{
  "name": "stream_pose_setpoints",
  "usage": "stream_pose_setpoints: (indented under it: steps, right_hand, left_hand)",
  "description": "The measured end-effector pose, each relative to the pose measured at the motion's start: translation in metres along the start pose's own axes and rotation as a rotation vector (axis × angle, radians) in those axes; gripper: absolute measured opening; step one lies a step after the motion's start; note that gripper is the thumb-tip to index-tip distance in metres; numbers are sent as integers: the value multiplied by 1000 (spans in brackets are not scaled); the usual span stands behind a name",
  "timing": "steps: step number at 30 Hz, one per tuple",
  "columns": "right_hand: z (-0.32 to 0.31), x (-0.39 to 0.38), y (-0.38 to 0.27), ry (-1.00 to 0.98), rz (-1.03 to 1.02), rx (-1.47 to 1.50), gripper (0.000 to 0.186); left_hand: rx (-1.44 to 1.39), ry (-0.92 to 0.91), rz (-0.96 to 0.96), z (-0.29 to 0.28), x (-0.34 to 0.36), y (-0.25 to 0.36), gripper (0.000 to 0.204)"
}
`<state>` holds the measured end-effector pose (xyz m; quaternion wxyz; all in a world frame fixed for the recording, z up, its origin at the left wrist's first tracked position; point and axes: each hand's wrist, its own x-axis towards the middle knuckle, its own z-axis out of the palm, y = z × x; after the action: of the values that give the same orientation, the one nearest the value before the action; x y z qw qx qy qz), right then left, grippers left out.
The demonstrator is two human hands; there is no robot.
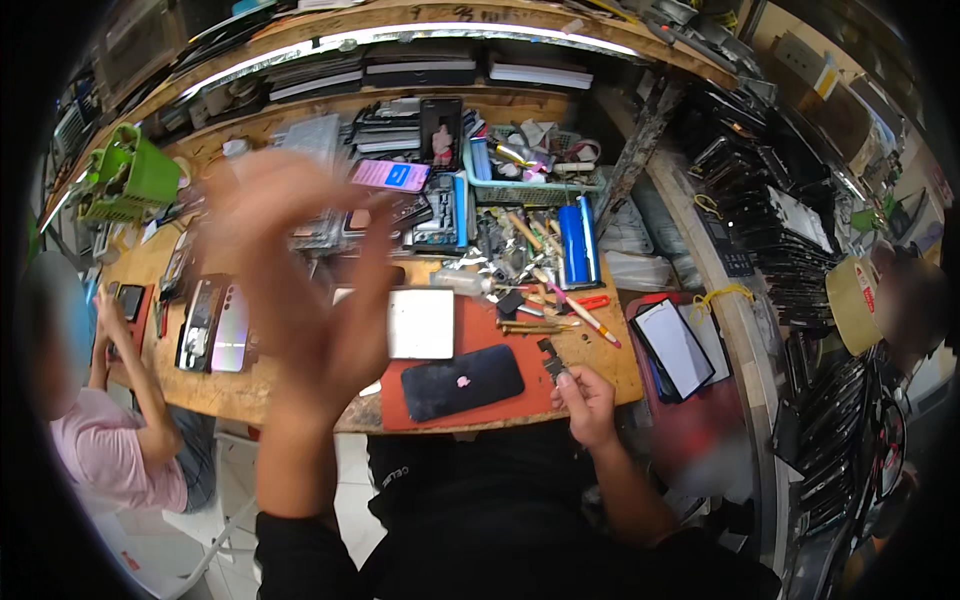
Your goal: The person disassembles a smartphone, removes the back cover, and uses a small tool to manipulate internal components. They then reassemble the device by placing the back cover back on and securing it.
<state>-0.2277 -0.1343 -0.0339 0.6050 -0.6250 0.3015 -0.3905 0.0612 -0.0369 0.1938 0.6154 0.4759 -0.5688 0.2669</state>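
Two hands are working here, and we are starting from the right hand [588, 398], whose fingers [566, 378] are pinching a small dark part [552, 360] at the near edge of the tabletop [250, 390]. We are judging that a light, steady pinch suits it, since the piece is thin and narrow; keeping the wrist resting on the wood would help us hold it without slipping. That part is looking like a short black strip, slightly angled, its far end sticking out past the fingertips over the red mat [480, 325].

Our left hand [300, 270] is hanging raised in the air, blurred, fingers spread loose and holding nothing.

Just to the left of the pinching fingers, a black phone [462, 382] is lying back-up on the mat. Beyond it a silver rectangular plate [420, 322] is sitting flat. Farther from the fingers, screwdrivers and a red-handled tool [590, 302] are lying scattered, with a blue cylinder [577, 243] behind them. To the right, a white-screened phone [673, 347] is resting on a lower red surface. Far to the left, another person in a pink shirt [110, 450] is sitting at the tabletop.
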Motion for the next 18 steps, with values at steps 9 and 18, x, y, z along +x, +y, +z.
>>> stream_pose_setpoints:
  steps: [9, 18]
  right_hand:
    - [-8, 8, 7, 62, -28, -52, 21]
    - [-7, 7, 4, 60, -21, -79, 21]
  left_hand:
    - [516, -1149, -2, 135, -140, -122, 31]
    - [169, -333, -190, 25, -73, -131, 43]
